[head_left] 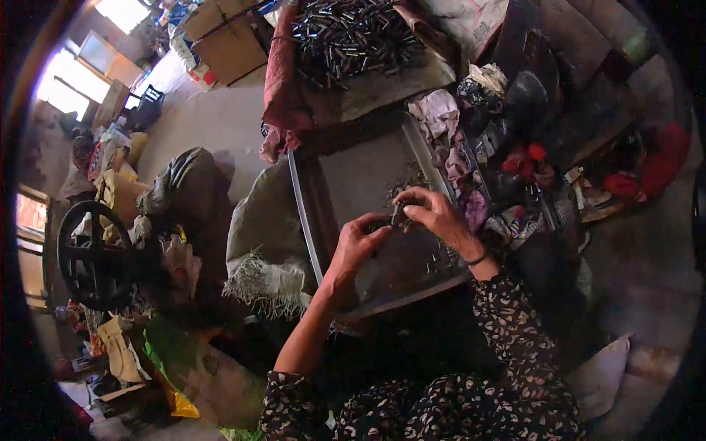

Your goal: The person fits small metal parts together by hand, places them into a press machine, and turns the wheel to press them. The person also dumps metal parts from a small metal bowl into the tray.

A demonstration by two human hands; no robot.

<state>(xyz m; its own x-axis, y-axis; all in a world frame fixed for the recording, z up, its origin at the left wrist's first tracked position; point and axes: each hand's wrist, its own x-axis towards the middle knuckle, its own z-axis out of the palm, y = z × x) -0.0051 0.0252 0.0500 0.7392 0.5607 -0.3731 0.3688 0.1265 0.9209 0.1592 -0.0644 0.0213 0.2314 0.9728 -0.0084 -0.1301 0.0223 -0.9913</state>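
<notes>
Both my hands meet above a shallow grey tray [357, 169]. A small dark cylindrical piece [398, 215] stands between the fingertips of my right hand [441, 220], which is closed in a pinch. My left hand [358, 242] is closed too, its thumb and fingers pressed on a dark bit at the same spot; whether this is part of the same piece I cannot tell. Below the fingers, small dark bits [407, 185] lie in a heap on the tray's floor, with a few lighter slivers [432, 266] near its front right corner.
Beyond the tray lies a large pile of dark metal cylinders [353, 40] on sacking. A frayed woven sack [268, 220] borders the tray's left side; crumpled rags [460, 162] line its right. A black handwheel [95, 253] stands far left, and cardboard boxes [228, 48] at the back.
</notes>
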